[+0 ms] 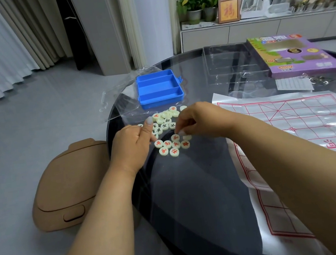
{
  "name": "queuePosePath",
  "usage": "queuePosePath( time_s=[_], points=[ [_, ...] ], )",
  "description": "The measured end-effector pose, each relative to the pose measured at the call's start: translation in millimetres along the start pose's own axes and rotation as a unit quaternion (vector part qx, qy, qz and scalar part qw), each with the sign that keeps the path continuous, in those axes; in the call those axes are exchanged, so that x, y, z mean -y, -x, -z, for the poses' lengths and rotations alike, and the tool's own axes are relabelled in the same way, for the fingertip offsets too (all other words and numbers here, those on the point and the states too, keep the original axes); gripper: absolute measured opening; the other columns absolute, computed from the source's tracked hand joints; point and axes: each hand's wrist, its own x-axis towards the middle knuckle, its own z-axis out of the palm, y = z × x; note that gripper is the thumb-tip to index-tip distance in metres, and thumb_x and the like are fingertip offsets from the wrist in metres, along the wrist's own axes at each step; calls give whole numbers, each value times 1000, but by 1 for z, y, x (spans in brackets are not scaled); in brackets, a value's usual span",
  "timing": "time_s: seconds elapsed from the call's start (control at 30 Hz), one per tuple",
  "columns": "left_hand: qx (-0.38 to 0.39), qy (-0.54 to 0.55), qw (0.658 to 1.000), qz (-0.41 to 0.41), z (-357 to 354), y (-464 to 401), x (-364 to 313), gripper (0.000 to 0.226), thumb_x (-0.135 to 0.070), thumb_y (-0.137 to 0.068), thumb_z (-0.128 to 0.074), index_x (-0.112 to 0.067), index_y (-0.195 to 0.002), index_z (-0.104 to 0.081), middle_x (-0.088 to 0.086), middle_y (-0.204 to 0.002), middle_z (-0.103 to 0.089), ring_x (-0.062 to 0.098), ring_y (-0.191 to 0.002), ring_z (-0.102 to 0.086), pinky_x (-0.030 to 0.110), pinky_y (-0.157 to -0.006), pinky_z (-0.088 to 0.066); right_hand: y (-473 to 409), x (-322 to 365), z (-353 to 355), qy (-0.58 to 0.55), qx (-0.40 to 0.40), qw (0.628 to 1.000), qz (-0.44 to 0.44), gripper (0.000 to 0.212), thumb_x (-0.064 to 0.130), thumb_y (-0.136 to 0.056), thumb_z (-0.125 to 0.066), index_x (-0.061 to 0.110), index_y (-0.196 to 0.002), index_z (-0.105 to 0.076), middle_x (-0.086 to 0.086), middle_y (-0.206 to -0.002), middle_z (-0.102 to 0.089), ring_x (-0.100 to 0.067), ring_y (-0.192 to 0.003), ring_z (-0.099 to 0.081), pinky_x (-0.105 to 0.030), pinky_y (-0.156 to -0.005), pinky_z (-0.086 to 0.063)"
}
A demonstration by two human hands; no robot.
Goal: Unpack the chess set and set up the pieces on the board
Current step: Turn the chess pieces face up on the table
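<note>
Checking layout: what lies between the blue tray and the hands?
In the head view, a loose cluster of cream pieces lies on clear plastic between the blue tray and both hands.

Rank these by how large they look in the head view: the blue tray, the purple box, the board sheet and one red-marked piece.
1. Board sheet, though it lies nearest the camera
2. Purple box
3. Blue tray, farther off like the box, so the order of these two is unsure
4. Red-marked piece, plainly smallest

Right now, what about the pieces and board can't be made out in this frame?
- Chess pieces: several hidden behind the left hand, head view.
- Piece under the right hand: its fingertips cover the face.
- Board sheet: cut off by the right edge.
</note>
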Motion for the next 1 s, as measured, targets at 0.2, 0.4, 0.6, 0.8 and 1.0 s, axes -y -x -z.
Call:
queuePosePath(
  time_s=[0.2,0.4,0.6,0.8,1.0],
  points=[
    [18,8,1000,-10,0,0,-2,69,-64,-92,-29,-20,-65,-74,-6,-66,-66,9,-70,-62,33,-75,-51,0,-7,6,-81,-37,995,-43,14,18,-86,-66,21,-99,-73,14,-85,-64,-2,-73,-59,-12,-64,-42],
    [23,21,999,-7,1,0,-1,72,-70,-88,-30,-19,-65,-74,-6,-64,-66,8,-67,-62,30,-72,-50,3,-1,6,-65,46,995,-57,11,18,-83,-71,22,-93,-73,12,-83,-66,-4,-72,-60,-11,-61,-44],
    [59,77,995,10,-1,1,0,66,-62,-92,-31,-18,-71,-76,-5,-65,-66,5,-69,-62,17,-74,-44,-11,-10,-2,-32,-92,991,-95,25,11,-90,-58,19,-111,-68,2,-111,-64,-11,-90,-57,-21,-77,-44],
    [-12,-1,1000,-13,0,-5,2,67,-61,-88,-30,-15,-77,-77,-13,-70,-60,9,-85,-54,30,-80,-44,-18,-13,-11,13,-15,995,-98,37,0,-88,-51,21,-111,-70,5,-114,-64,-11,-92,-55,-20,-77,-43],
    [-51,2,998,40,0,-10,7,75,-66,-87,-17,-20,-93,-76,-2,-94,-61,20,-101,-52,37,-88,-43,-36,-7,-5,14,-128,984,-121,32,8,-92,-47,18,-117,-65,-3,-111,-66,-19,-97,-60,-24,-79,-44]
  ],
)
